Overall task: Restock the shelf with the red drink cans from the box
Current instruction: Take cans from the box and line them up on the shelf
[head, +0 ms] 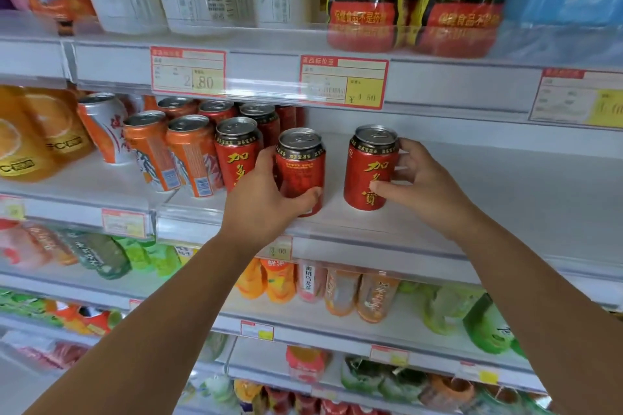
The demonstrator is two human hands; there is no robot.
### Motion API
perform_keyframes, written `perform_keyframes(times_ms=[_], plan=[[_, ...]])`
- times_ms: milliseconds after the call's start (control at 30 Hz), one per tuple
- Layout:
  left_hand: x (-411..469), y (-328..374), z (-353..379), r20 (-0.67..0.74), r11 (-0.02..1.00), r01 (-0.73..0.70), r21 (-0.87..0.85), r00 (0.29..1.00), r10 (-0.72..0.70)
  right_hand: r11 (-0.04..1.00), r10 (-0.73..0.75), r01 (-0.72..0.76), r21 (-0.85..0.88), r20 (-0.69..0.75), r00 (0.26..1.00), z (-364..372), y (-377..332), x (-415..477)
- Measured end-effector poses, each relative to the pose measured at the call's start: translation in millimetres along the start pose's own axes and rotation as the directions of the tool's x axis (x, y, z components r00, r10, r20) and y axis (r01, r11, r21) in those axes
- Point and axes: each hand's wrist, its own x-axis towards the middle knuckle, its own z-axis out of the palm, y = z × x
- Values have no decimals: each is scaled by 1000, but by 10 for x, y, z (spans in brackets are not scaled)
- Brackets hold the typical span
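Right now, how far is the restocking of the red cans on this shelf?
Partly done. A few red cans already stand in rows beside the orange cans. In hand: the left hand grips one can and the right hand grips another can, both upright at the shelf front. To do: the shelf's right part is bare, so more fit. The box is out of view; I cannot tell how many remain.

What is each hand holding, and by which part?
The left hand grips the first red can round its lower side. The right hand holds the second red can by its side, thumb on the front, fingers behind.
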Motion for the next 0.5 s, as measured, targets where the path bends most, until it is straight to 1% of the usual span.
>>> perform_keyframes(times_ms=[67,200,333,433,500], plan=[[-19,-45,-7,-49,999,-16,50,999,18,999,-30,29,-38,-6,1000,98,-25,174],[-74,-145,59,-160,1000,-26,18,987,28,995,-79,78,-65,-13,997,272,11,646],[-82,-174,179,-274,991,-36,129,959,70,994,-92,91,-67,-21,996,419,86,1144],[-78,-195,231,-329,983,-38,180,940,96,993,-109,106,-49,-61,992,505,124,1379],[-80,-203,253,-350,978,-41,203,930,112,991,-123,118,-69,-71,990,548,141,1514]])
